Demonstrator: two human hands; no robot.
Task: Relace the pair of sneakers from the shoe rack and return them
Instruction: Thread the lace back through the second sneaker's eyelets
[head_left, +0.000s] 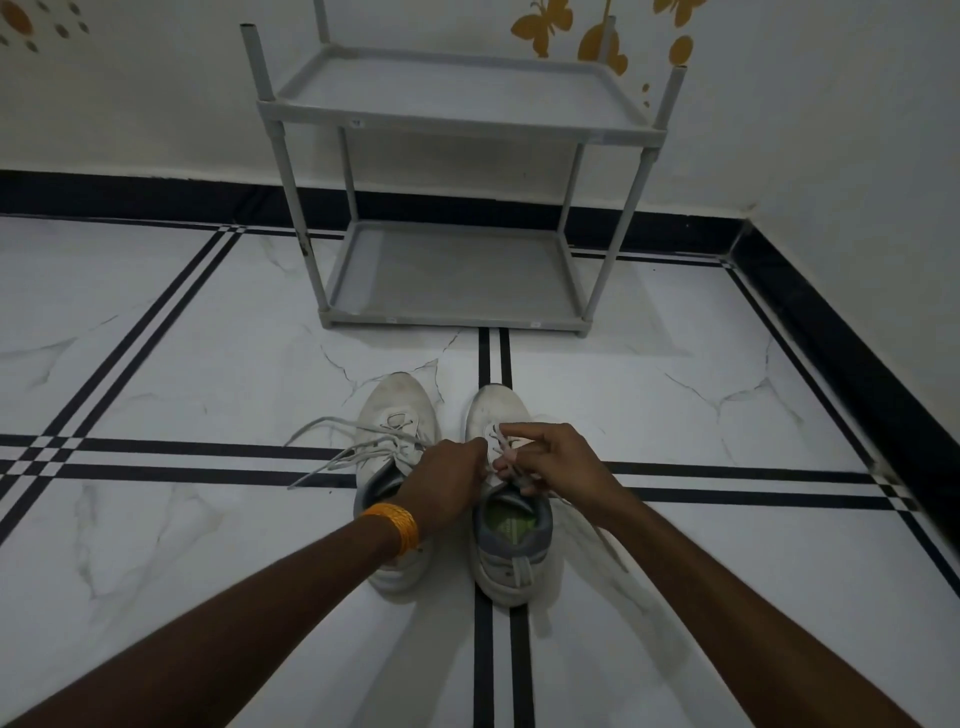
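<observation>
Two white sneakers stand side by side on the floor, toes pointing away from me. The left sneaker (397, 410) has its laces loose, trailing out to the left. Over the right sneaker (496, 408) both my hands meet. My left hand (447, 480), with an orange bangle on its wrist, is closed at the shoe's lace area. My right hand (545, 457) pinches the white lace (498, 434) of the right sneaker between its fingertips. Another lace end trails to the right beside that shoe. The grey shoe rack (452, 124) stands beyond the shoes, both shelves bare.
The floor is white marble tile with black stripe lines. A black skirting runs along the white walls behind and to the right. Yellow butterfly stickers decorate the wall above the rack.
</observation>
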